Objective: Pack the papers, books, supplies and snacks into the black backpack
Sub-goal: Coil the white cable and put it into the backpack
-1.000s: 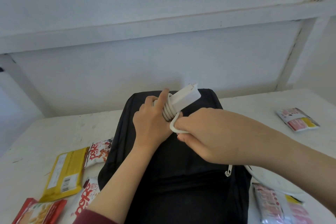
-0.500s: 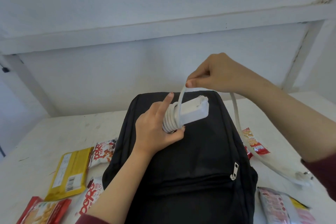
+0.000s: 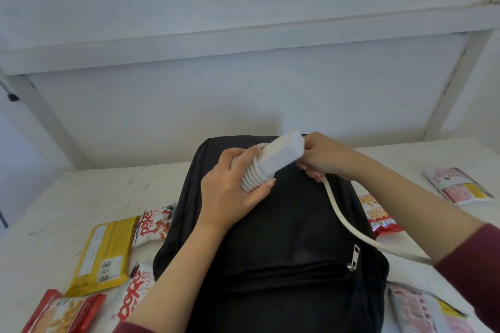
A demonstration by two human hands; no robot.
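Possibly coils (image 3: 251,178) gripped by the left hand (image 3: 230,192) unravel if the right hand (image 3: 323,157), pinching cord (image 3: 341,220) at 3 o'clock, slackens.

White table (image 3: 81,192) — scuffed; white wall (image 3: 243,103) behind.

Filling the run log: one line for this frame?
left hand: grips cord-wrapped power strip | right hand: holds loose cable | black backpack: beneath hands

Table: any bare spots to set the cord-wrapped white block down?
Yes: the table far left, between the wall and the yellow packet; also far right, between the backpack, peanut bag and pink packet. The near corners either side of the backpack are crowded with snack packs.
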